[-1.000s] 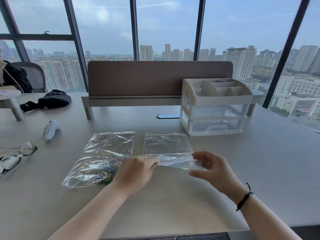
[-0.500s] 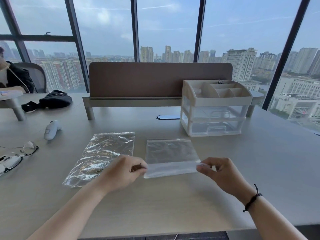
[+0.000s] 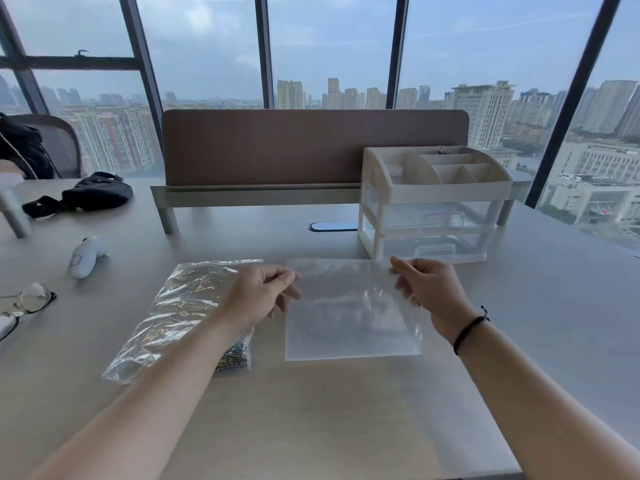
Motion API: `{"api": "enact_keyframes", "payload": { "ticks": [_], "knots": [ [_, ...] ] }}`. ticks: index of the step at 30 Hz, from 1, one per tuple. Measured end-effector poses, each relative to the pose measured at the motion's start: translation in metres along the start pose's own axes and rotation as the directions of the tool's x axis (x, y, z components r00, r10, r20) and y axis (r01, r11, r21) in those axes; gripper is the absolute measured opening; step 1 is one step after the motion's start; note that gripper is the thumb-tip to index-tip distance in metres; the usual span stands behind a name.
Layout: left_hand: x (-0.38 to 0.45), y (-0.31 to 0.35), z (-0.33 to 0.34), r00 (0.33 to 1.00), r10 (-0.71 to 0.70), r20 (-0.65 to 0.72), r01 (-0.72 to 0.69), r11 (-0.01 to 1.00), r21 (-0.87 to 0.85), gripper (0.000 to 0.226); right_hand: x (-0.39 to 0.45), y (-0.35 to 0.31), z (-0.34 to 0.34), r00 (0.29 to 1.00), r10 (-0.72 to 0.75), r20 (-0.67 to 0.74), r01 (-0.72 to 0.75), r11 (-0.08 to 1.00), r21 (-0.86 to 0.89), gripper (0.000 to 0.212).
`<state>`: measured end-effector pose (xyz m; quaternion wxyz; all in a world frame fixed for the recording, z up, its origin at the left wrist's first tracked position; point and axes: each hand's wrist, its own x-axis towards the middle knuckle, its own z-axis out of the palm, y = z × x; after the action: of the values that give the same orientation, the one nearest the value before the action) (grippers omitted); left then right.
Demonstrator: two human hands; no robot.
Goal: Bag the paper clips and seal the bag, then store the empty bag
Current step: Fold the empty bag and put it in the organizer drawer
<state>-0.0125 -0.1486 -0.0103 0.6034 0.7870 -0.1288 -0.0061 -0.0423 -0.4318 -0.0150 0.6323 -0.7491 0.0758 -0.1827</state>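
Both forearms came in from the bottom edge, elbows cut off by the frame. The worktop point(image 3: 311, 427) was a pale wood-look surface. The left hand point(image 3: 258, 294) had its grip pinched on the top left corner of the empty bag point(image 3: 349, 323), and the right hand point(image 3: 429, 289) pinched the top right corner, a black wrist cord point(image 3: 469, 325) on that arm. The bag hung between them, tilted up off the worktop; it was so hazy I couldn't tell whether its lower edge touched the surface. Which fingertips actually did the pinching was hard to make out, since the plastic blurred them.

Just left of it lay the bag of paper clips point(image 3: 180, 317), crinkled and shiny, flat on the worktop. The left forearm covered its near right part, so only a small clump of coloured paper clips point(image 3: 233, 358) peeked out by the wrist. Couldn't tell if its zip was closed.

Further left, eyeglasses point(image 3: 26, 303) were half cut off by the edge, and a white controller point(image 3: 85, 256) sat beyond them. A black pouch point(image 3: 93, 194) lay farther back.

Behind the right hand stood a white drawer organizer point(image 3: 433, 202) with clear drawers; whatever was inside was too faint to name. A brown divider panel point(image 3: 311, 147) ran behind it, then windows with a hazy skyline.
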Motion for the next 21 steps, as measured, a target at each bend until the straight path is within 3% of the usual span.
{"api": "enact_keyframes", "payload": {
  "ticks": [4, 6, 8, 11, 15, 17, 21],
  "knots": [
    [0.021, -0.013, 0.01, 0.992, -0.011, -0.128, 0.03, 0.989, 0.143, 0.016, 0.022, 0.02, 0.021, 0.997, 0.055, -0.053, -0.062, 0.99, -0.127, 0.037],
    [0.022, -0.02, 0.015, 0.98, 0.033, -0.196, 0.027, 0.955, 0.295, 0.012, 0.03, 0.035, 0.029, 0.995, 0.054, -0.085, -0.072, 0.969, -0.234, 0.04],
    [0.01, -0.027, 0.023, 0.972, 0.138, -0.192, -0.008, 0.832, 0.555, 0.04, 0.037, 0.048, 0.031, 0.994, 0.048, -0.101, -0.084, 0.918, -0.387, 0.043],
    [-0.017, -0.03, 0.037, 0.939, 0.34, 0.047, -0.262, 0.623, 0.737, 0.053, 0.044, 0.054, 0.027, 0.996, 0.087, -0.025, -0.088, 0.858, -0.507, 0.034],
    [-0.033, -0.034, 0.042, 0.874, 0.269, 0.404, -0.483, 0.572, 0.663, 0.043, 0.036, 0.056, 0.01, 0.998, 0.056, 0.042, -0.021, 0.815, -0.58, 0.046],
    [-0.035, -0.035, 0.043, 0.842, 0.26, 0.473, -0.533, 0.543, 0.649, 0.041, 0.027, 0.06, 0.001, 0.999, 0.005, 0.039, 0.02, 0.798, -0.603, 0.045],
    [-0.03, -0.031, 0.045, 0.833, 0.282, 0.476, -0.551, 0.511, 0.66, 0.042, 0.003, 0.059, -0.003, 0.98, -0.144, 0.141, 0.201, 0.751, -0.629, 0.035]
  ]
}}
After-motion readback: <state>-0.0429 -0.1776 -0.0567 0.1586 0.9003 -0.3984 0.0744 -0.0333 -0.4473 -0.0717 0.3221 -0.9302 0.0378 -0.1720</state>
